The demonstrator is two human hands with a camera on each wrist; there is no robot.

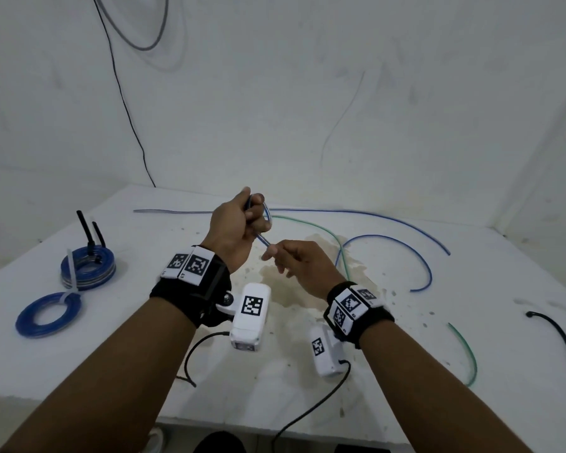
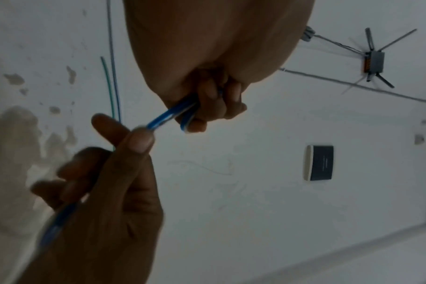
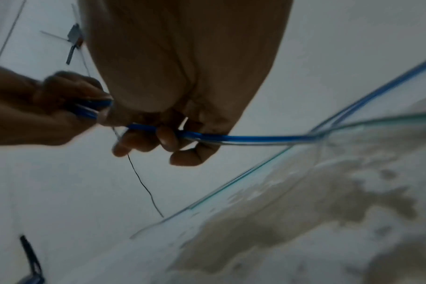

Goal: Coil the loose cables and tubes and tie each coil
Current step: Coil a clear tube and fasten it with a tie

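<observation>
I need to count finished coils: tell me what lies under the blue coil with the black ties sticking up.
The blue coil with black ties sits on a stack of further turns, paler at the bottom, bound by a white tie, on the table. Whether that stack is a separate coil cannot be told.

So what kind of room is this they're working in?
Probably a bare workroom set up for recording, not a home. A plain white table stands against white walls, with loose tubes and tied blue coils on it, and the person wears wrist cameras.
</observation>
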